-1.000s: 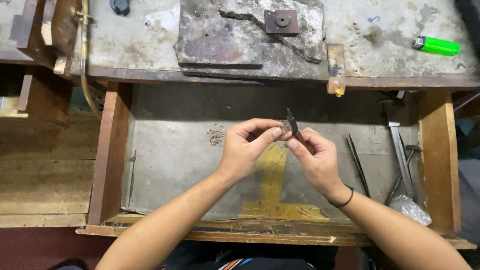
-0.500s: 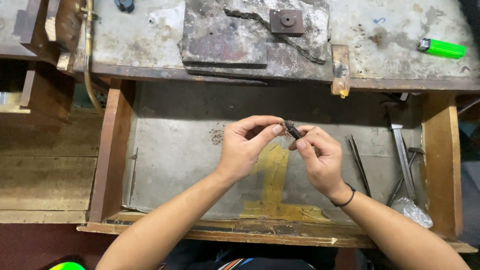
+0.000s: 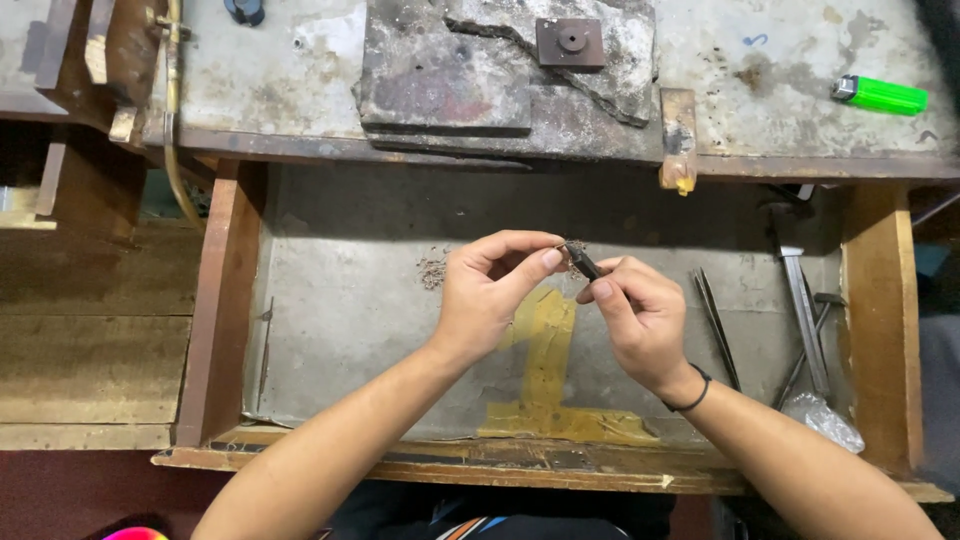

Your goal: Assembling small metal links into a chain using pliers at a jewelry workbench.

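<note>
Nearest the camera, two bare forearms rise from the bottom edge and meet over an open wooden drawer (image 3: 222,330) lined with grey metal. A yellow taped patch (image 3: 545,370) on the drawer floor lies just under the hands.

The left hand (image 3: 487,297) has its thumb and forefinger pinched together on the end of a small dark tool (image 3: 582,263), a short slim piece held tilted at the middle of the drawer, above its floor. The right hand (image 3: 640,322), with a black band (image 3: 690,392) at its wrist, closes its grip on the lower end of the same piece, fingertips pressed together around it. The two hands nearly touch at the piece.

At 9 o'clock from the hands, a small heap of metal filings (image 3: 432,270) sits on the drawer floor. At 3 o'clock lie thin tweezers (image 3: 716,325), then longer metal tools (image 3: 805,315) against the right wall, and a crumpled clear bag (image 3: 825,420) at 4 o'clock.

Farther off, at 12 o'clock, the worn grey tabletop (image 3: 270,90) carries a cracked dark slab (image 3: 450,75) with a small square metal block (image 3: 570,42) on it. A green lighter (image 3: 880,95) lies at 2 o'clock, well apart from the hands.
</note>
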